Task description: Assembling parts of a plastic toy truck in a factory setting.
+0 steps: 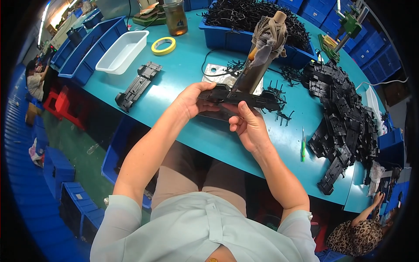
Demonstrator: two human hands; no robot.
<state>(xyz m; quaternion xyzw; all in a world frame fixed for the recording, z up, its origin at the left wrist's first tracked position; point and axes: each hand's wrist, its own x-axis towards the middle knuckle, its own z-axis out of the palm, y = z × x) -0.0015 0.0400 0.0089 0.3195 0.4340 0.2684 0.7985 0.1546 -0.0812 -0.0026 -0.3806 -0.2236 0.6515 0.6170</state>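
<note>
A long black plastic chassis-like part point(251, 100) is held level between my two hands, above the near edge of the table. My left hand point(192, 99) grips its left end, thumb on top and fingers beneath. Under the middle and right side, my right hand point(251, 129) has its thumb raised against the part and its fingers curled. Right behind the part stands a slanted metal tool point(256, 72), its upper end wrapped in grey cloth point(269, 37). Its narrow lower tip meets or nearly meets the part; contact is hard to tell. A silvery plate point(214, 72) lies behind.
A similar chassis point(139, 86) lies at left, near a white tray point(123, 52) and yellow tape roll point(163, 46). A blue bin point(218, 38) holds thin black pieces. Chassis parts point(342, 113) are heaped at right, beside a green-handled screwdriver point(303, 150). Co-workers sit on both sides.
</note>
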